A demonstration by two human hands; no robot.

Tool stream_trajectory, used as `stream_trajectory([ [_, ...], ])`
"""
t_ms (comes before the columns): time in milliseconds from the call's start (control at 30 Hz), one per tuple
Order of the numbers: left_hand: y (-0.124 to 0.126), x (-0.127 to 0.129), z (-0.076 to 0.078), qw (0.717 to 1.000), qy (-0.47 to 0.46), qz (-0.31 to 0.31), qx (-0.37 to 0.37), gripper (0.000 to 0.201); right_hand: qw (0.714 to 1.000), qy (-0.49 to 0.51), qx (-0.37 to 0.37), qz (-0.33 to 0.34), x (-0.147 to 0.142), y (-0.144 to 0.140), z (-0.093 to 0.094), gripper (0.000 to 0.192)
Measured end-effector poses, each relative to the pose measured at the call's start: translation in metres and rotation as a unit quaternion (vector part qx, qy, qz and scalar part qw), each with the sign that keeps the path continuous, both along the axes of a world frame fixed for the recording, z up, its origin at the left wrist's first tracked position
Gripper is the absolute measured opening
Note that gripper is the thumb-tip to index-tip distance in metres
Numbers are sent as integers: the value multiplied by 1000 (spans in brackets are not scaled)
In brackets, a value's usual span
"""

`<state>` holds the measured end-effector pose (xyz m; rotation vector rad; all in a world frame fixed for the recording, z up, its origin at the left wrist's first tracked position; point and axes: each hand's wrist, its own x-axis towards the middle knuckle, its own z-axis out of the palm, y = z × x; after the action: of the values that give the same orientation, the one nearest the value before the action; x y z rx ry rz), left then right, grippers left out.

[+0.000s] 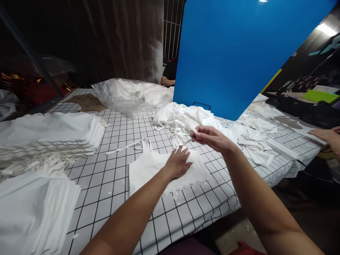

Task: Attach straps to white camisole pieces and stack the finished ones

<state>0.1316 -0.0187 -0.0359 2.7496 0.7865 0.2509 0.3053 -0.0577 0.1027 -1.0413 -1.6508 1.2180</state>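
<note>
White garments (148, 164): layered flat on the gridded tablecloth (98, 198).
Left hand (178, 163): spread on top, gripping nothing.
Right hand (208, 137): pinching a thin strap (187, 142).
Strap work: probably straightening; next, calling for steady palm, light pull.
Far strap end: lost before the cloth heap (183, 115).
Co-worker's hand (325, 137): cut off at right.

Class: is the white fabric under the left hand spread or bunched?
Spread: the fabric lies flat on the checked tablecloth, its edges showing beyond the left hand.
</note>
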Motion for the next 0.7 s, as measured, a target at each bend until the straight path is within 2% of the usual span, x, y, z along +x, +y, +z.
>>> stream_trajectory([
  [67,-1,0,1,1000,-3,6,-15,60,996,-52,7,74,4,-31,-2,21],
  [167,-1,-1,2,999,8,12,-40,65,981,-118,-33,150,7,-75,-13,27],
  [300,-1,-1,5,999,19,14,-38,70,976,-132,-85,148,5,-118,-36,34],
  [367,-1,-1,6,999,21,16,-32,70,986,-87,-102,96,1,-133,-51,32],
  [467,-1,0,7,999,25,17,-22,70,989,-10,-135,-55,-7,-147,-76,28],
  [533,-1,1,7,999,27,17,-19,70,976,35,-150,-156,-11,-153,-91,30],
  [600,-1,1,8,999,30,17,-20,70,958,75,-158,-227,-12,-159,-101,38],
  [700,-1,1,10,999,35,15,-24,69,936,123,-182,-276,-9,-166,-106,47],
])
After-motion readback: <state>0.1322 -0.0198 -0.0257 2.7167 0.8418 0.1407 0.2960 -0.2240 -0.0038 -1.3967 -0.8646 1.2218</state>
